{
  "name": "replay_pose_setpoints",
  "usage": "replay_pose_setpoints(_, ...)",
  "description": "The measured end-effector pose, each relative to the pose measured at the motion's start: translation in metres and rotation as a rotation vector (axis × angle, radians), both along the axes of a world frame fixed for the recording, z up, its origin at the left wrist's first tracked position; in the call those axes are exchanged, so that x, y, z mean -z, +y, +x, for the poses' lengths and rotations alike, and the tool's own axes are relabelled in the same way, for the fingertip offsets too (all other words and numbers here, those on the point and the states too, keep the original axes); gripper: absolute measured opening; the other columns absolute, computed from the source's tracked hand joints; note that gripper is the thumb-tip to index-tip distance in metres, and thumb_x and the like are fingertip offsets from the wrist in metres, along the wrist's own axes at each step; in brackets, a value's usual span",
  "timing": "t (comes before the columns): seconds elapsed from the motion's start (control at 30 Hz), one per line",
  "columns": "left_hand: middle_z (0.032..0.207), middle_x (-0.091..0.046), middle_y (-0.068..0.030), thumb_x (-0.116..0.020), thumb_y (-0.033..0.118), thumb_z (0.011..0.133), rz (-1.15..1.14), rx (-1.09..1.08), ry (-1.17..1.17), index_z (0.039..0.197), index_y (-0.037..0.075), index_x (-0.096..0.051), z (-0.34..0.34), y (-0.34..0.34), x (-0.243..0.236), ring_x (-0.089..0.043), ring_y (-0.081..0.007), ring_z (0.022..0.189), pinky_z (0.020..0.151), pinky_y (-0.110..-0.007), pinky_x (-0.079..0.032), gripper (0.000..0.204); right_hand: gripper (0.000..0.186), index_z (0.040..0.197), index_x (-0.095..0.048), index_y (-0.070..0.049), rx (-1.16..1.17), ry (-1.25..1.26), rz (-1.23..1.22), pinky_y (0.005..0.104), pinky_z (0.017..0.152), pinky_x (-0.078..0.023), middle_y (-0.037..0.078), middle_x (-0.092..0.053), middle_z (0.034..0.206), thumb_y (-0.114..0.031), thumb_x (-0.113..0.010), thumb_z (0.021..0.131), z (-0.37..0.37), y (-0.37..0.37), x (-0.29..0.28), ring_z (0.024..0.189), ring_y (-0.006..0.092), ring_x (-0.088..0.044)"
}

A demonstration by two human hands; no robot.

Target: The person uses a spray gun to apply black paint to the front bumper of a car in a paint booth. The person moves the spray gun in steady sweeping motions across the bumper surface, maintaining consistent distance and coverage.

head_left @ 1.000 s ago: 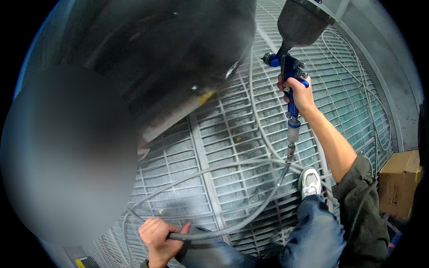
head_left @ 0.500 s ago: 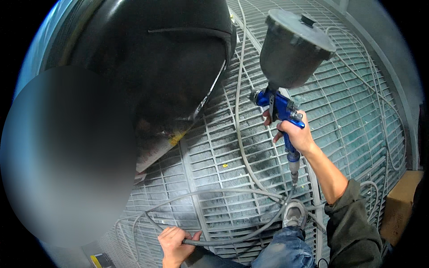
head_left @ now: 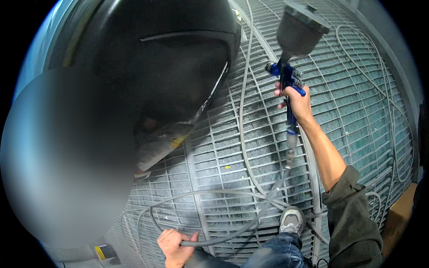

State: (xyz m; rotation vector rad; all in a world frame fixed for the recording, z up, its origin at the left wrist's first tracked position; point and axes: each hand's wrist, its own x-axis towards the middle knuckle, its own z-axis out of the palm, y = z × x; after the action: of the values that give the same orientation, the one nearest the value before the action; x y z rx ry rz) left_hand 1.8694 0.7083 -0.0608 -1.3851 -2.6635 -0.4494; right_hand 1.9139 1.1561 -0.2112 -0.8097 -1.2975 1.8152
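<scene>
My right hand point(head_left: 296, 100) is closed round the handle of a blue spray gun point(head_left: 286, 73), its nozzle pointing left. On top of the gun sits a grey paint cup point(head_left: 301, 33) with a lid, tilted slightly. A grey air hose point(head_left: 237, 239) runs from the fitting under the handle down to my left hand point(head_left: 172, 245), whose fingers are wrapped round it near the lower edge. Left of the gun, a gap away from the nozzle, is a black curved glossy panel point(head_left: 178, 67), like a car bumper, with masking paper point(head_left: 163, 154) and yellow tape at its lower edge.
Metal floor grating point(head_left: 263, 147) lies below, with a light grey hose point(head_left: 243, 102) looping over it. My shoe point(head_left: 292, 221) stands on the grating beside crossing hoses. A cardboard box point(head_left: 400, 214) is at the lower right, a can-like object point(head_left: 105, 254) at the lower left. A blurred patch hides the left side.
My right hand and the spray gun have moved up and slightly away from the panel, drawing the hose along. My left hand keeps its hold, nearly in place.
</scene>
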Motion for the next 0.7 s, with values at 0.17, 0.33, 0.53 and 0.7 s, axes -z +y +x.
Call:
replay_pose_setpoints(0.17,0.052,-0.042,-0.0061,-0.083,0.009,0.053,0.017,-0.082,0.038,0.056,0.009,-0.045,-0.01,-0.008,-0.007,-0.042,-0.0244,0.047,0.048,-0.034,-0.031,0.039,0.032,0.105,-0.064,0.005,0.062,0.067,-0.178,0.0287,0.053,-0.055,0.01,-0.068,0.098,-0.004,-0.051,0.078,0.012,-0.016,0.016,0.084,0.016,-0.066)
replay_pose_setpoints(0.33,0.052,-0.04,-0.0064,-0.082,0.014,0.061,0.013,-0.084,0.059,0.056,0.009,-0.043,-0.018,-0.02,-0.002,-0.039,-0.0234,0.046,0.046,-0.033,-0.029,0.039,0.037,0.11,-0.059,0.008,-0.232,0.235,-0.398,0.0278,0.053,-0.058,0.014,-0.066,0.097,-0.002,-0.049,0.076,0.037,-0.079,0.033,0.084,0.019,-0.067)
replay_pose_setpoints(0.53,0.058,-0.048,-0.0073,-0.087,0.012,0.061,-0.132,0.096,0.024,0.059,0.013,-0.048,-0.007,0.011,-0.009,-0.049,-0.0272,0.052,0.05,-0.038,-0.041,0.039,0.044,0.12,-0.057,0.001,-0.515,0.316,-0.529,0.026,0.048,-0.055,0.01,-0.067,0.093,0.001,-0.049,0.076,0.028,-0.112,0.064,0.078,0.0155,-0.067)
replay_pose_setpoints(0.7,0.059,-0.05,-0.0075,-0.087,0.01,0.058,-0.183,0.04,0.081,0.062,0.013,-0.051,-0.001,0.018,-0.013,-0.051,-0.0267,0.053,0.05,-0.038,-0.04,0.036,0.014,0.088,-0.065,-0.001,-0.244,0.111,-0.255,0.0214,0.04,-0.043,0.005,-0.065,0.072,-0.009,-0.058,0.079,-0.005,-0.032,0.062,0.06,0.0095,-0.061)
